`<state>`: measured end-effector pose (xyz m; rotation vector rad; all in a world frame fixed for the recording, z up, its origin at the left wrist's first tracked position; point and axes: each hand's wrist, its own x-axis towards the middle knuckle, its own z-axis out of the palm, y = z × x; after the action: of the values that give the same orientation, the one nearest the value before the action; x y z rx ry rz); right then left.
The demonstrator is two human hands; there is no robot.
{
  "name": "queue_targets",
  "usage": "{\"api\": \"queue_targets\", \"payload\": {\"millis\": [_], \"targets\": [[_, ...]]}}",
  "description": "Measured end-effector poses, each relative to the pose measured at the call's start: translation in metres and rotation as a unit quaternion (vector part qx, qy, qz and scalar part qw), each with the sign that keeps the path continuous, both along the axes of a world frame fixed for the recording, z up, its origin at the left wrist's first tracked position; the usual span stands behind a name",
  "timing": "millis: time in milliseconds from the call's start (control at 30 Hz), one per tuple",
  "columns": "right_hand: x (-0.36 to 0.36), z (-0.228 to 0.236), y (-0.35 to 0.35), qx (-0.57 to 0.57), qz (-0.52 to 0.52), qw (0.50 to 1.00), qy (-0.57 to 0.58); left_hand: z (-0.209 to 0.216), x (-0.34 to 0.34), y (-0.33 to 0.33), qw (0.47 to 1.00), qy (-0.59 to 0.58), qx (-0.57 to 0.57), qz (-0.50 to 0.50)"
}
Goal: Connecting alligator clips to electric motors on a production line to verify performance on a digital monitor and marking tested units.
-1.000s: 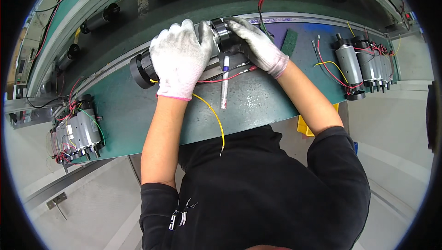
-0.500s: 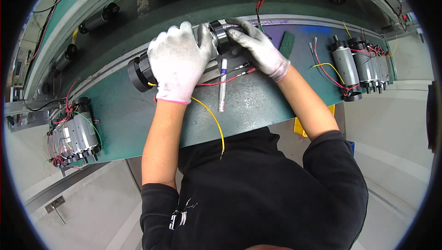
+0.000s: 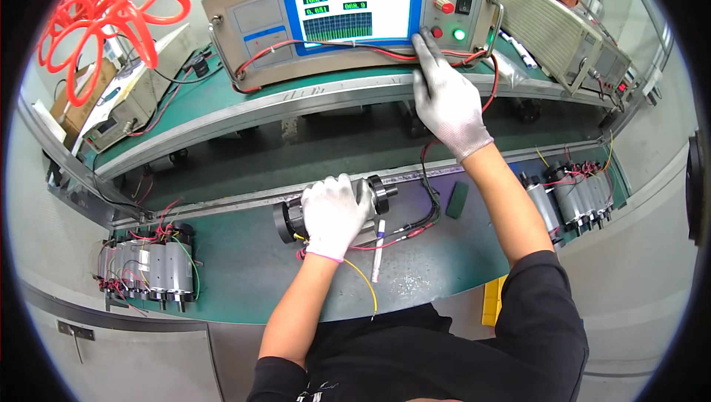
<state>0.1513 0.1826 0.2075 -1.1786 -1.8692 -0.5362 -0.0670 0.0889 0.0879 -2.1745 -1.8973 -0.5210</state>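
My left hand (image 3: 335,217), in a white glove, is wrapped round a cylindrical motor (image 3: 287,221) with black ends, lying on the bench. A yellow wire (image 3: 364,277) trails from it toward the bench's front edge. My right hand (image 3: 452,105), also gloved, is raised to the front panel of a test instrument (image 3: 259,61) with a lit screen. Its fingers are stretched out and hold nothing; the fingertips are beside a red button (image 3: 437,32), and whether they touch it I cannot tell. A white marker (image 3: 378,250) lies right of the motor, near red and black test leads (image 3: 422,226).
Several grey motors with wires stand at the bench's left end (image 3: 152,265) and right end (image 3: 578,198). A dark green pad (image 3: 457,200) lies right of the leads. Red coiled hose (image 3: 111,24) hangs at upper left. Another instrument (image 3: 563,31) stands at upper right.
My right hand has left the motor's right end and moved up to the instrument panel. My left hand stays on the motor. The view has tilted up, bringing the instrument into sight.
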Motion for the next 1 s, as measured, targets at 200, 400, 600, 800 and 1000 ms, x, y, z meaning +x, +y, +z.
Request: {"api": "queue_targets", "payload": {"millis": [200, 400, 600, 800, 1000], "targets": [[0.016, 0.0, -0.01, 0.011, 0.016, 1.0, 0.017, 0.003, 0.003, 0.003, 1.0, -0.009, -0.006, -0.001], [0.039, 0.005, -0.011, -0.076, 0.008, 0.997, -0.031, -0.004, 0.003, 0.0, 1.0, 0.003, -0.008, -0.003], [0.058, -0.047, -0.095, -0.471, 0.185, 0.832, -0.229, 0.0, -0.006, -0.007, 1.0, 0.003, 0.0, 0.005], [0.076, -0.201, -0.129, -0.355, 0.162, 0.901, -0.189, 0.001, -0.011, 0.0, 0.979, -0.164, 0.016, -0.122], [0.079, -0.206, -0.11, -0.3, 0.214, 0.924, -0.104, -0.001, -0.01, -0.044, 0.918, -0.153, -0.016, -0.367]]}}
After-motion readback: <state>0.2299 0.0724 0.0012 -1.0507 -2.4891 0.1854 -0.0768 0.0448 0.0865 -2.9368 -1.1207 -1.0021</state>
